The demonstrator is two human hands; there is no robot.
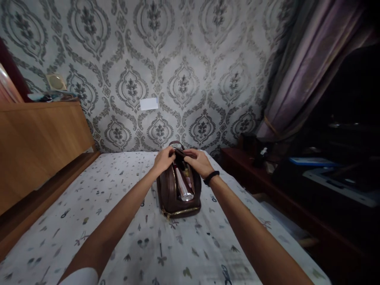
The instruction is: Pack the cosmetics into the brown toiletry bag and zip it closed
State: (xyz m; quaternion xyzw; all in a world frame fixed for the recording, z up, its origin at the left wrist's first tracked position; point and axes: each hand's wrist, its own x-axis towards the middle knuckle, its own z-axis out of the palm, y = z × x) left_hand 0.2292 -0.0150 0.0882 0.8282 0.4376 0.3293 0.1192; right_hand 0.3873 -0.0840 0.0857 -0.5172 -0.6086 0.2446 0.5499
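Note:
A dark brown bag with gold zippers lies on the patterned white bedsheet, its top unzipped. Inside it rests a pinkish bottle or can with a shiny silver end, beside a small yellowish item. My left hand pinches the bag's far left edge near the handle. On the far right edge, my right hand grips the bag's flap between thumb and fingers. A black band circles my right wrist.
Patterned wallpaper with a white wall plate rises behind the bed. A wooden headboard or cabinet stands left. At right are a purple curtain and a dark red ledge with small objects.

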